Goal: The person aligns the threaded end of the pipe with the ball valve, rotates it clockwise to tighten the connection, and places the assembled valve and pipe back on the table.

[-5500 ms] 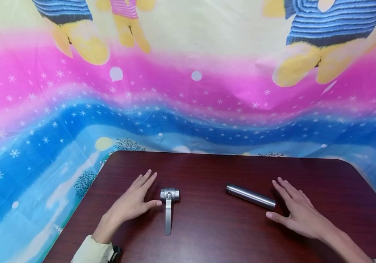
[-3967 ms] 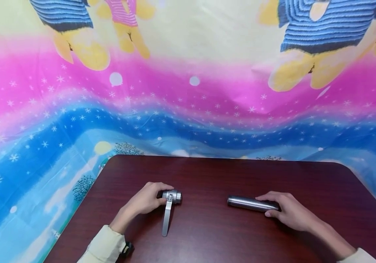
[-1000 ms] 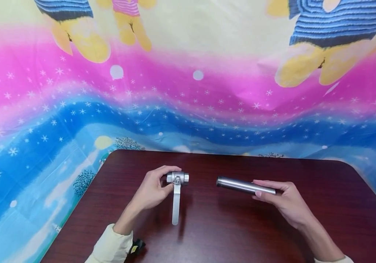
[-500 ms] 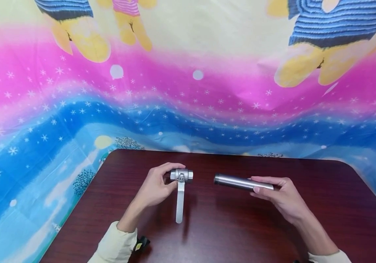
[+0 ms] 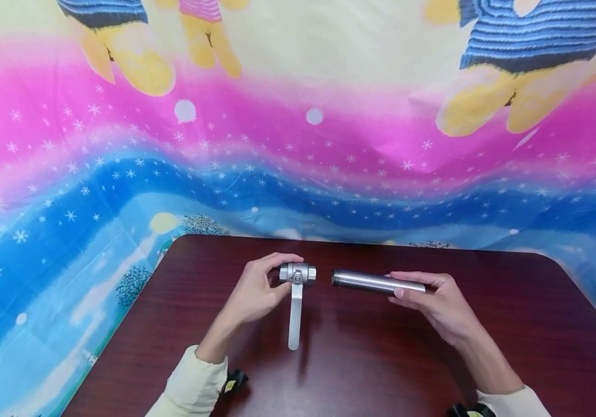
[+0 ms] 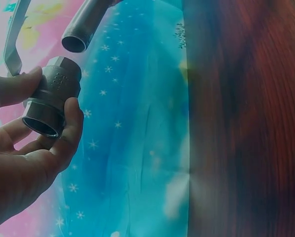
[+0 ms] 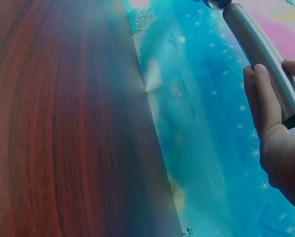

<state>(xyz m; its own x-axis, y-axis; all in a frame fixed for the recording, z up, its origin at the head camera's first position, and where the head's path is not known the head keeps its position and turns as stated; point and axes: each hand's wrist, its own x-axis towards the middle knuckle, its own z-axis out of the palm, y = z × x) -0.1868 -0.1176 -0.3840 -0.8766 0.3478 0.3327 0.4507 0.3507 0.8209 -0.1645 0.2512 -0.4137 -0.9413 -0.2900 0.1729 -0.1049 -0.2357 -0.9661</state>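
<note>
In the head view my left hand [image 5: 256,292] grips a steel ball valve [image 5: 298,273] by its left end, above the table. The valve's flat lever handle [image 5: 295,318] points toward me. My right hand [image 5: 446,307] pinches a steel pipe [image 5: 373,281] near its right end, thumb in front and fingers behind. The pipe's left end, which carries a dark band, faces the valve's right hex end, with a small gap between them. In the left wrist view the hollow bore of the valve [image 6: 56,94] shows, and the pipe [image 6: 85,24] hangs just beyond it.
Below both hands lies a dark red-brown wood-grain table [image 5: 370,370] with rounded far corners. Behind it hangs a printed cloth [image 5: 287,168] in pink, blue and cream. Black straps [image 5: 235,380] sit at the cuffs of the pale sleeves [image 5: 193,379].
Both hands first lay open beside the valve and the pipe, then took hold and lifted them. Over the last second valve and pipe have drawn closer, the valve moving right, the pipe left.
</note>
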